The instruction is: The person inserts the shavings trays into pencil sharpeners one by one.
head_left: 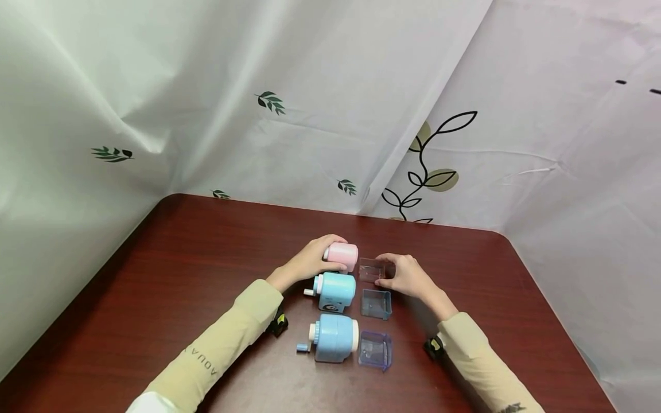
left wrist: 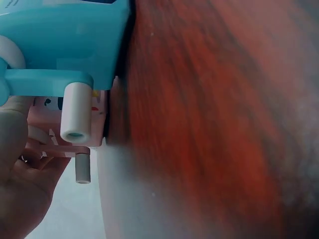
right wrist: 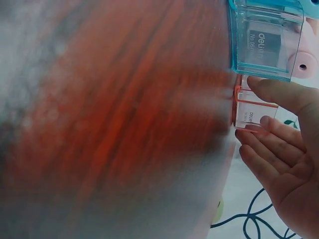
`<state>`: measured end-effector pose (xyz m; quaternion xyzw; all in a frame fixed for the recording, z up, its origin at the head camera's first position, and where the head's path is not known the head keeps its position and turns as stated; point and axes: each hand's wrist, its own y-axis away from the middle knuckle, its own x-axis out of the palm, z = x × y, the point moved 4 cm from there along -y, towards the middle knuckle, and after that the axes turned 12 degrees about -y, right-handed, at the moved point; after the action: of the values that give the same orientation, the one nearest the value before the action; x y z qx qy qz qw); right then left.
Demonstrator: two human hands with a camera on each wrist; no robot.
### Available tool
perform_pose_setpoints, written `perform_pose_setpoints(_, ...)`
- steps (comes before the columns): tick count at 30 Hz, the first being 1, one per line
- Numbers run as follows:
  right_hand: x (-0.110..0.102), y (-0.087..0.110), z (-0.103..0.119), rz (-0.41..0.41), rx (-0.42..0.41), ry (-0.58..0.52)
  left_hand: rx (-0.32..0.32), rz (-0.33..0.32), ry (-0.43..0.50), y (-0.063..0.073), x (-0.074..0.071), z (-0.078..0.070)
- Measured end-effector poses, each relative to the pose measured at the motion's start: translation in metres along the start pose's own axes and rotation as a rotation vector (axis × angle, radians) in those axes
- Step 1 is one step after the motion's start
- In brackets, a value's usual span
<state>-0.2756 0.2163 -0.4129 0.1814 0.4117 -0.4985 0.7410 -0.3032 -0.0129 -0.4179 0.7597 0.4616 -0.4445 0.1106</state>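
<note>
The left hand [head_left: 311, 259] is curled round the pink sharpener [head_left: 343, 256], thumb on its near side. The right hand [head_left: 409, 275] holds the pink-edged drawer [head_left: 369, 271] between thumb and fingers, just right of that sharpener. Both sit nearest the far edge of the table [head_left: 206, 275]. Toward the near edge come the teal sharpener [head_left: 337, 289] beside its blue drawer [head_left: 376, 304], then the blue sharpener [head_left: 334, 338] beside the purple-edged drawer [head_left: 375, 350]. The pink sharpener looks stiff, smooth and fairly light, best gripped across its body, clear of the crank; the drawer seems thin, slippery and crackable, best pinched by opposite walls.
</note>
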Motion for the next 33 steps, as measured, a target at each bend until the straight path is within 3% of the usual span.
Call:
perform_pose_setpoints(12,0.003,-0.006,0.001,-0.001,-0.018,-0.002,-0.045,0.011,-0.016,-0.001,-0.002,0.000)
perform_pose_setpoints(33,0.014,-0.019,0.014,0.038,-0.029,-0.026,-0.045,0.015,-0.003,-0.002,-0.001,0.000)
